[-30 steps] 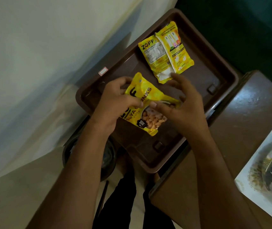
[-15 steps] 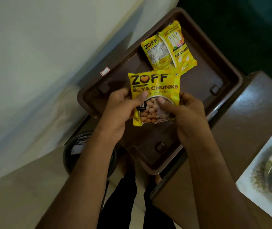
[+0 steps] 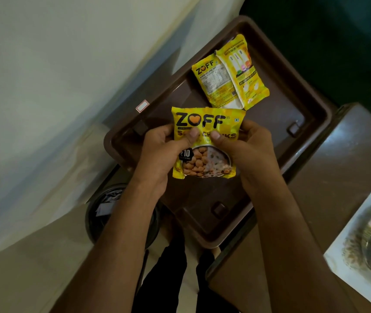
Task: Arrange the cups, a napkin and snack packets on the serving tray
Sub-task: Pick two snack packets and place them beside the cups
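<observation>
Packet in hands: yellow soya chunks packet (image 3: 204, 141) held front-up over the middle of the brown serving tray (image 3: 310, 105), likely being squared up before setting down.
Left hand (image 3: 157, 154): fingers curled round the packet's left edge, thumb pressed on its front.
Right hand (image 3: 250, 150): same grip on the right edge.
Placed packets: two yellow packets (image 3: 229, 73) overlapping at the tray's far end, printed backs up.
Missing: cups, napkin not seen.
Surface (image 3: 349, 177): brown, right of the tray.
</observation>
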`<state>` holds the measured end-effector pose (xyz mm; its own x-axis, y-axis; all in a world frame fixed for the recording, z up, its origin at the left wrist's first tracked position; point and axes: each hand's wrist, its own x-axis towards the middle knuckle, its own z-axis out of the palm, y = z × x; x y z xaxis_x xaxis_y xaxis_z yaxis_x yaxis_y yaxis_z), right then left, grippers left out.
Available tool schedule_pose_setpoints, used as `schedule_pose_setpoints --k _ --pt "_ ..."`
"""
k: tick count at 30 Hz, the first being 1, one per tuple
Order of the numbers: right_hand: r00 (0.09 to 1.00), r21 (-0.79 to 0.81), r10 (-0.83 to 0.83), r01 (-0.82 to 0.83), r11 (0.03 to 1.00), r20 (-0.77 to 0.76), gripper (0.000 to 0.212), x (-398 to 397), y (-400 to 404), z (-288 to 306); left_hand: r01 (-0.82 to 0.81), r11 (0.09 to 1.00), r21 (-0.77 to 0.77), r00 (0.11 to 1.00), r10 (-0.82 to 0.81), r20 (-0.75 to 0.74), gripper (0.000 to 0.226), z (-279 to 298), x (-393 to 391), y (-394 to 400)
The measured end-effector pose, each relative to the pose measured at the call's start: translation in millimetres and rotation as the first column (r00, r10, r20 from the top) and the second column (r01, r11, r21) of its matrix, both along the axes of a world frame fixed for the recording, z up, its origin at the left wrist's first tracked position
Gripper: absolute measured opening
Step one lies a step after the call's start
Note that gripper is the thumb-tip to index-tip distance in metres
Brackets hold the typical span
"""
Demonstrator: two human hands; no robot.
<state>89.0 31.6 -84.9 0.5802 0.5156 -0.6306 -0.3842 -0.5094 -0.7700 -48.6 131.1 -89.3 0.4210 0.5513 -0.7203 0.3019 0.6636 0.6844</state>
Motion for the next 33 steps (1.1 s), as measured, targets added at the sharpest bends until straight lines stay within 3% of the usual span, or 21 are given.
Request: schedule_pose_setpoints --k 4,8,10,12,15,24,29,33 --pt "0.999 -0.008 0.051 -0.051 0.999 -0.014 0.031 3.8 6.0 5.9 -0.040 0.999 -0.003 0.999 0.040 -0.027 0.014 -4.7 1.9 3.4" --pt "0.973 -0.028 -0.030 0.038 0.999 0.229 0.028 13.6 17.5 6.8 -0.080 0.996 -0.039 0.997 0.079 -0.023 0.013 -8.9 2.8 5.7" --pt "0.901 -0.047 -0.056 0.084 0.995 0.431 0.021 23.5 26.6 4.5 -0.081 0.997 -0.020 0.996 0.079 -0.049 0.014 -11.8 2.7 6.9" --pt "0.802 -0.122 0.019 0.067 0.990 0.597 0.021 35.1 35.0 -0.5 -0.082 0.997 0.010 0.993 0.083 -0.084 0.015 -14.8 2.5 8.4" --pt "0.686 -0.235 0.169 0.003 0.972 0.708 0.035 48.3 41.5 -10.7 -0.117 0.992 0.051 0.985 0.122 -0.123 0.013 -15.9 3.7 8.3" --pt "0.651 -0.349 0.349 -0.135 0.927 0.674 0.069 56.6 45.7 -21.1 -0.202 0.969 0.143 0.960 0.224 -0.165 0.011 -23.1 8.4 1.4" --pt "0.741 -0.427 0.332 -0.068 0.902 0.583 0.098 60.9 42.8 -17.5 -0.201 0.963 0.181 0.958 0.232 -0.170 0.019 -24.0 10.4 0.1" --pt "0.810 -0.400 0.247 -0.016 0.916 0.532 0.097 62.8 35.6 -13.5 -0.189 0.961 0.203 0.954 0.228 -0.194 0.016 -25.2 9.9 -3.0"
